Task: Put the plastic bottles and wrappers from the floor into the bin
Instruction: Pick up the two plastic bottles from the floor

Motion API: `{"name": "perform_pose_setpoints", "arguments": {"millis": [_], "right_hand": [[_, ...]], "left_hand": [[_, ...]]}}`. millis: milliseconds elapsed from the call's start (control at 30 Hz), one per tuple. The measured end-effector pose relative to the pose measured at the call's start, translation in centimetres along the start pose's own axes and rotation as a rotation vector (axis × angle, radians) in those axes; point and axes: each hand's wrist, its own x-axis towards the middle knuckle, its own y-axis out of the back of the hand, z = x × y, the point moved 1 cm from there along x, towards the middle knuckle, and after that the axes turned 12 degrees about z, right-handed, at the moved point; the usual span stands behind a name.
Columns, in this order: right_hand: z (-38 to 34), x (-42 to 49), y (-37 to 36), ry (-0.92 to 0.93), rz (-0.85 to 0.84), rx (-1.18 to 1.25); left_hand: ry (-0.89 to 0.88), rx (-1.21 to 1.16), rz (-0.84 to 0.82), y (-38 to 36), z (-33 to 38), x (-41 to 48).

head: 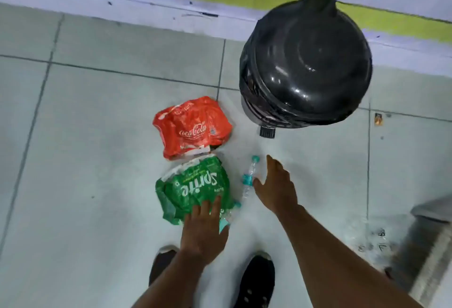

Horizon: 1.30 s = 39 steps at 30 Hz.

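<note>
A crumpled green Sprite wrapper (195,188) lies on the tiled floor, with a red Coca-Cola wrapper (192,128) just beyond it. To the right of the green one lies a clear plastic bottle (249,175) with a teal cap and label. A second clear bottle (231,210) peeks out from under the green wrapper's near right edge. My left hand (204,229) rests with spread fingers on the near edge of the green wrapper. Just right of the clear bottle, my right hand (276,185) is open and holds nothing. The black bin (305,63) has its lid closed.
The bin's foot pedal (267,131) points toward me. My two black shoes (255,280) stand at the bottom. A grey step or mat (433,234) sits at the right edge. A painted wall base (146,2) runs along the far side. A small scrap (378,119) lies right of the bin.
</note>
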Motion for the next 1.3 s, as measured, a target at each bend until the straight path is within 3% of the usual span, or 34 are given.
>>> {"name": "perform_pose_setpoints", "arguments": {"millis": [133, 333, 700, 1000, 1300], "right_hand": [[1.4, 3.0, -5.3, -0.069, -0.109, -0.022], [2.2, 5.3, -11.1, -0.173, -0.101, 0.057], [2.3, 4.2, -10.3, -0.133, -0.045, 0.026], [-1.0, -0.5, 1.6, -0.077, 0.002, 0.028], [-6.4, -6.5, 22.6, 0.052, 0.185, 0.157]], "left_hand": [[-0.014, 0.017, -0.069, -6.4, -1.0, 2.6], [0.033, 0.042, -0.202, -12.5, -0.4, 4.5], [-0.001, -0.001, -0.239, -11.4, 1.5, 3.1], [0.000, -0.028, -0.104, 1.3, 3.5, 2.0], [-0.050, -0.103, 0.201, 24.2, 7.4, -1.0]]}}
